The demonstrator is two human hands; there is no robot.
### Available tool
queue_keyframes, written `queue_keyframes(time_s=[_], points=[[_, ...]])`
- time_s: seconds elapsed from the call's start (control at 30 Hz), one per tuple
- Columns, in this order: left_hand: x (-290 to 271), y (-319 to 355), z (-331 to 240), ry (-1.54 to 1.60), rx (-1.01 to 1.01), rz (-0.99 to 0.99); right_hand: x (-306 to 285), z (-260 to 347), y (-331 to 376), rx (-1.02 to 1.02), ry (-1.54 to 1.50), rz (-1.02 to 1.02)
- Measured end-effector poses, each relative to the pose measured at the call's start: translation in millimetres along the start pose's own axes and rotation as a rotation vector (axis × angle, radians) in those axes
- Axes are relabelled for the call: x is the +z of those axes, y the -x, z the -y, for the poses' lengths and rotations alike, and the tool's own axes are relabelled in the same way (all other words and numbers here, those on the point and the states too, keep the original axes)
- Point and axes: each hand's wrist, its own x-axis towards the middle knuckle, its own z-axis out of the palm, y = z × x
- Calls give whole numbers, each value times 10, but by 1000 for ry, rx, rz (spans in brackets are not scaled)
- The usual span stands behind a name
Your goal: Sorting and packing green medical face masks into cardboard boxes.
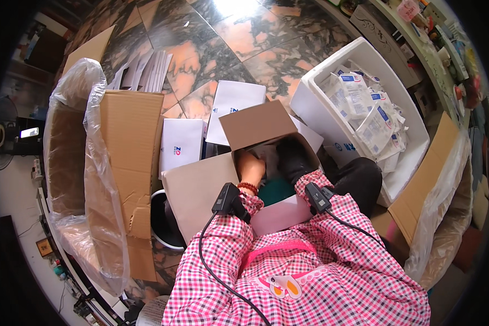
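An open brown cardboard box (201,187) sits in front of me, with one flap (252,124) raised on the far side. Both my hands reach down into it. My left hand (251,165) is bare, with a red bead bracelet at the wrist, and its fingers are hidden in the box. My right hand (293,159) looks dark, as if gloved, and is also deep inside. Something teal (276,191) lies in the box between my wrists. Black devices with cables are strapped on both pink checked sleeves.
A white foam crate (321,81) full of clear packets with blue labels stands at the right. A large cardboard box lined with clear plastic (92,163) stands at the left, another (437,185) at the far right. White flat cartons (180,144) lie on the marble floor.
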Motion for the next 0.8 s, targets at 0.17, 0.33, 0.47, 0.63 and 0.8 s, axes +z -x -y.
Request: queue_keyframes(time_s=[0.17,0.33,0.47,0.63,0.8], points=[[-111,154,-5,151,-171,267,-21,81,30,-12,10,32],[-173,360,94,-19,75,205,-51,83,158,-7,8,62],[-271,513,-11,8,128,-82,-155,95,479,-35,-198,-285],[-535,481,-33,180,276,69,-637,208,828,-91,-122,-417],[-732,595,-128,162,502,220,-785,270,931,-165,-46,-439]])
